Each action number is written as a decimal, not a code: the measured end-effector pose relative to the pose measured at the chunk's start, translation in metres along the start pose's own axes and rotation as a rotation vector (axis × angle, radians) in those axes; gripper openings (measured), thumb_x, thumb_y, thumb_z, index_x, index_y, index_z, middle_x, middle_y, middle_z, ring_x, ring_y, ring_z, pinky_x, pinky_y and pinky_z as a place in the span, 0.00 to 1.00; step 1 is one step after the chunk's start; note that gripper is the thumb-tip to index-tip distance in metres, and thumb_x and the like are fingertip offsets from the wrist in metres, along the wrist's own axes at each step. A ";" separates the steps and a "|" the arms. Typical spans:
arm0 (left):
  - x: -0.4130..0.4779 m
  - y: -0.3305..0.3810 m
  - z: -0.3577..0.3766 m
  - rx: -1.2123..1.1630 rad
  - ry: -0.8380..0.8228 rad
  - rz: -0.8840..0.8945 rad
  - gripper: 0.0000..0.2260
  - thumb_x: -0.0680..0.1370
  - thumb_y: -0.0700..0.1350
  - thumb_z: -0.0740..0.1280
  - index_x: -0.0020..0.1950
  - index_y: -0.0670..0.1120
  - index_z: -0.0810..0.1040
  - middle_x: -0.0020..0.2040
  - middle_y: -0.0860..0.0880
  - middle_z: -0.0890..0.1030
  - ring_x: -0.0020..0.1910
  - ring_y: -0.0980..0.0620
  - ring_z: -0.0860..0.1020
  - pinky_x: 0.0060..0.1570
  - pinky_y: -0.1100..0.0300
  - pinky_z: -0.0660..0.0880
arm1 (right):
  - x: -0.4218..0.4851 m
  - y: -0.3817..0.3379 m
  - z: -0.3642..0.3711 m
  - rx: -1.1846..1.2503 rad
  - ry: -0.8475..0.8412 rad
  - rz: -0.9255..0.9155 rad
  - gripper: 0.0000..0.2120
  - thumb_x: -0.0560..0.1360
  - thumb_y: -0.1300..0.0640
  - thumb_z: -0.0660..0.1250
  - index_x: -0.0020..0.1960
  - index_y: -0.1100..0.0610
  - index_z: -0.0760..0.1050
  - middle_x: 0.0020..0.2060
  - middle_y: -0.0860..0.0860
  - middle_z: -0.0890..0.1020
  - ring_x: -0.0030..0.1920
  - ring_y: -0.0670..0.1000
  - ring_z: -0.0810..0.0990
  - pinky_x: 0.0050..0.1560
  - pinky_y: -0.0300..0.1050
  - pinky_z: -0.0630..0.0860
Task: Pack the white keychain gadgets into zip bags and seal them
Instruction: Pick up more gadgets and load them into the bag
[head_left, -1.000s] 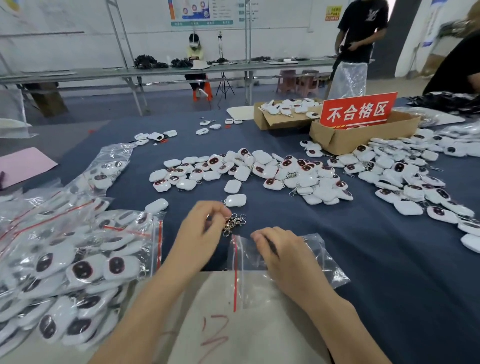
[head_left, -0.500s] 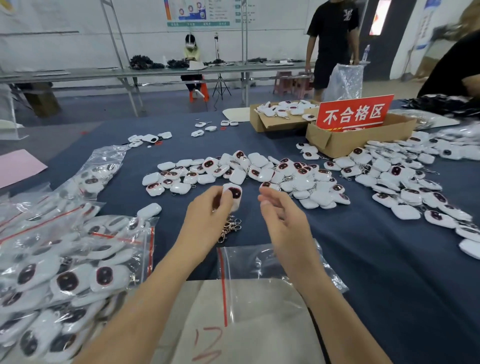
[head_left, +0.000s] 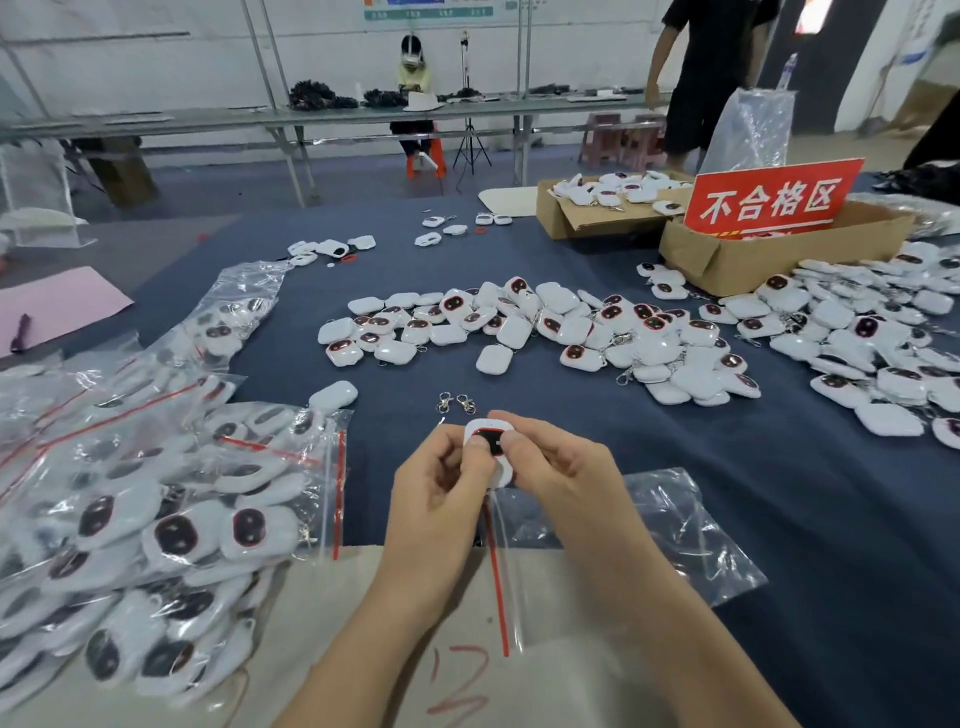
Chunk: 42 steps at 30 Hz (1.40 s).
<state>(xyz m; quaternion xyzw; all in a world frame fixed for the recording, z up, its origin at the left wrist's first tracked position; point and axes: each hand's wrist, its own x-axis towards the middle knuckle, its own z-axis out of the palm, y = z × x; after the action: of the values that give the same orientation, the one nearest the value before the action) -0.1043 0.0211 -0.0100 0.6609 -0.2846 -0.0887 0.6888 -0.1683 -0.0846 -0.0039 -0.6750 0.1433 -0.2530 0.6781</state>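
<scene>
You are now pinching one white keychain gadget (head_left: 488, 448) between the fingertips of both hands. Your left hand (head_left: 441, 499) is holding what it was lifting off the counter (head_left: 779, 519) a moment ago, and your right hand (head_left: 566, 483) is off the zip bag (head_left: 660, 519), gripping the gadget too. The gadget is hovering just above the bag's mouth, so you are likely heading into loading it.

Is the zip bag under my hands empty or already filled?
Empty. The zip bag lies limp and see-through, nothing white inside; the left hand and right hand hold the gadget outside it.
</scene>
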 end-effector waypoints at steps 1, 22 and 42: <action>0.000 0.000 0.000 -0.001 0.000 0.003 0.13 0.84 0.40 0.63 0.42 0.50 0.81 0.31 0.60 0.77 0.30 0.64 0.73 0.32 0.74 0.68 | 0.000 0.000 -0.001 0.002 -0.007 0.006 0.13 0.81 0.62 0.65 0.53 0.48 0.85 0.49 0.42 0.87 0.53 0.41 0.84 0.55 0.33 0.77; 0.001 -0.003 -0.001 -0.059 -0.032 -0.017 0.12 0.84 0.40 0.63 0.49 0.50 0.85 0.35 0.56 0.82 0.35 0.62 0.78 0.37 0.72 0.72 | -0.001 0.009 -0.005 0.161 -0.040 0.054 0.13 0.81 0.63 0.64 0.55 0.51 0.86 0.51 0.53 0.87 0.56 0.55 0.85 0.64 0.53 0.79; 0.003 -0.009 -0.004 -0.010 -0.190 0.008 0.13 0.83 0.38 0.63 0.60 0.54 0.82 0.49 0.50 0.86 0.51 0.48 0.83 0.50 0.66 0.78 | 0.002 0.017 -0.012 0.274 -0.066 0.074 0.12 0.82 0.59 0.66 0.61 0.50 0.83 0.57 0.52 0.86 0.59 0.54 0.84 0.58 0.44 0.81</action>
<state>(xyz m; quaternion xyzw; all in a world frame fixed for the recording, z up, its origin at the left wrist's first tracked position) -0.0975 0.0223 -0.0175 0.6450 -0.3509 -0.1497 0.6621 -0.1706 -0.0969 -0.0205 -0.5784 0.1101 -0.2227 0.7770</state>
